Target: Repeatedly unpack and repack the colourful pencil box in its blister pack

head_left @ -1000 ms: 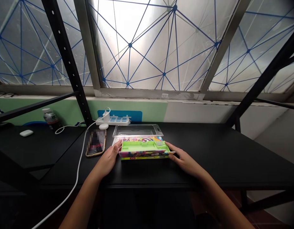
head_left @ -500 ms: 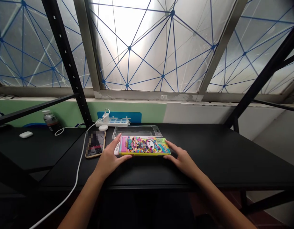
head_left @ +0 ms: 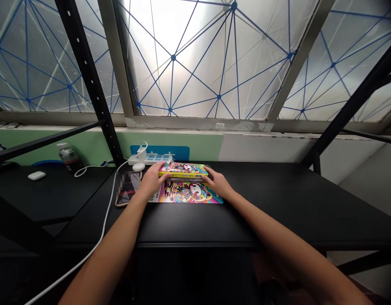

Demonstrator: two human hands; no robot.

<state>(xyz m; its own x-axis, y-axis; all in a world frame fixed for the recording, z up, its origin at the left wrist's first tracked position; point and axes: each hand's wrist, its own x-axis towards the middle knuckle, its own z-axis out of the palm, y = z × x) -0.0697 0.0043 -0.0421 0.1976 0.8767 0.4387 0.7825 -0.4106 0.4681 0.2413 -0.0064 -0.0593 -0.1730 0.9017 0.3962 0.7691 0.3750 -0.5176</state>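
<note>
A narrow, brightly coloured cartoon box (head_left: 183, 170) with a yellow front edge is held by its two ends, toward the back of the black desk. My left hand (head_left: 152, 181) grips the left end, thumb at the front edge. At the right end, my right hand (head_left: 218, 183) closes in the same way. Nearer to me, a flat cartoon-printed card (head_left: 191, 192) lies on the desk, its top edge close to the box. A thin pale strip shows between box and card; I cannot tell whether it belongs to the clear plastic tray.
Left of my left hand lies a phone (head_left: 128, 188), with a small white case (head_left: 138, 167) behind it. A power strip (head_left: 155, 158) stands by the wall, its white cable (head_left: 103, 228) running toward me. A bottle (head_left: 68, 156) and black shelf posts (head_left: 89, 72) stand left.
Both hands have moved away from me with the box, toward the wall. The printed card now lies uncovered in front of it. The clear tray behind is mostly hidden.
</note>
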